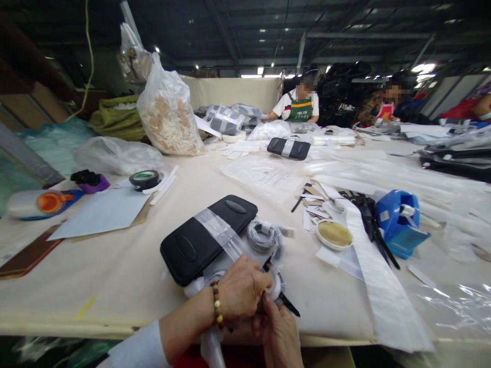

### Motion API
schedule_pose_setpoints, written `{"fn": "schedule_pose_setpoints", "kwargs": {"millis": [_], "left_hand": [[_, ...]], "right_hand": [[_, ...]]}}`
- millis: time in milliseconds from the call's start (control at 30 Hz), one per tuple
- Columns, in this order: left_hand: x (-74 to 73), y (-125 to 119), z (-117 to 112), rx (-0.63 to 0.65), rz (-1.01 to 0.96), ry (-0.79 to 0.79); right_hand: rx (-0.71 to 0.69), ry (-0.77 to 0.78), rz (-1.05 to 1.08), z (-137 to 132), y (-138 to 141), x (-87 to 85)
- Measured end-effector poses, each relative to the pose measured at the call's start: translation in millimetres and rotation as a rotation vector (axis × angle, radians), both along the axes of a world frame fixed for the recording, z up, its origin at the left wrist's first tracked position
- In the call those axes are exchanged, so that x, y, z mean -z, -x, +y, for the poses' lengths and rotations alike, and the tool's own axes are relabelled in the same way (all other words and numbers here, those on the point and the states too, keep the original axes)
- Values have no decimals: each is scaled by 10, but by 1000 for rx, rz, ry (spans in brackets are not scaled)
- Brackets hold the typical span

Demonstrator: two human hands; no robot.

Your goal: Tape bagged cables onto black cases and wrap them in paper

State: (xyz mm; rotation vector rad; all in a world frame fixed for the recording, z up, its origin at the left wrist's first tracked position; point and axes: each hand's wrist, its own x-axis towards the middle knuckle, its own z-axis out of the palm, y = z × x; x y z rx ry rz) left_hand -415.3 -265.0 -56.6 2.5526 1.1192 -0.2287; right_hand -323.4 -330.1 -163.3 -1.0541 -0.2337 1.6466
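Observation:
A black padded case [209, 240] with two oval patches lies at an angle before me. A clear plastic band [219, 230] wraps its middle. Close beside it sits a coiled grey cord [263, 235] in clear wrapping. At the case's near side, my left hand [245, 286], with a beaded bracelet at its wrist, is closed in a pinch. My right hand [280, 327] pinches just below, its fingertips meeting those of the left. Whatever they grip is hidden by the fingers. A small white rounded piece [274, 287] and a black strap end [289, 304] show beside them.
To the right are a blue tape dispenser [401, 222], a round lid [334, 234], black straps [364, 214] and a long white strip [383, 286]. Left lie black tape [144, 180] and paper sheets [103, 209]. Another wrapped case [288, 148] lies farther back. Two people work across the table.

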Motion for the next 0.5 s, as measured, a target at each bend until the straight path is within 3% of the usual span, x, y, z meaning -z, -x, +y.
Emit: {"fn": "schedule_pose_setpoints", "kwargs": {"millis": [233, 400, 500], "left_hand": [[-23, 78, -101, -35, -4, -41], [42, -106, -262, -157, -105, -82], [67, -243, -356, -244, -44, -103]], "right_hand": [[-48, 6, -71, 70, -145, -231], [-76, 15, -166, 106, -324, -223], [-95, 44, -193, 130, -376, -172]]}}
